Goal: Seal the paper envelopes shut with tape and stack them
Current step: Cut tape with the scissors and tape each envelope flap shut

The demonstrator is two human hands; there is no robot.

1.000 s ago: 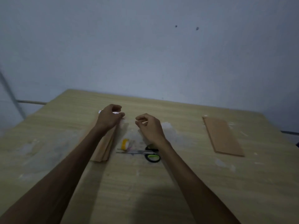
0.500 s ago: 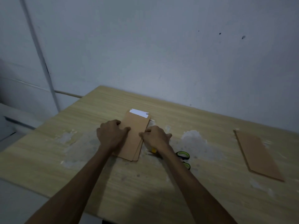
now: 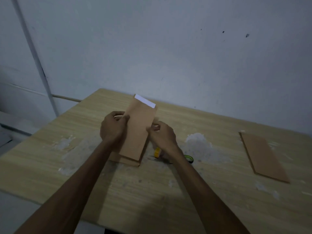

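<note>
Fingers of the left hand (image 3: 112,129) and right hand (image 3: 162,136) pinch opposite long edges of the brown paper envelope (image 3: 137,130). Both forearms extend forward. Its far end tilts up off the envelope pile (image 3: 125,160).

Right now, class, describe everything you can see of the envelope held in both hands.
The envelope is long, narrow and brown, like kraft paper, with a white strip at its far end. The left hand and right hand pinch its long edges. It overlaps a pile of similar envelopes on the wooden table.

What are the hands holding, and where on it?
Both hold the top brown envelope by its long side edges: left hand on the left edge, right hand on the right edge.
</note>
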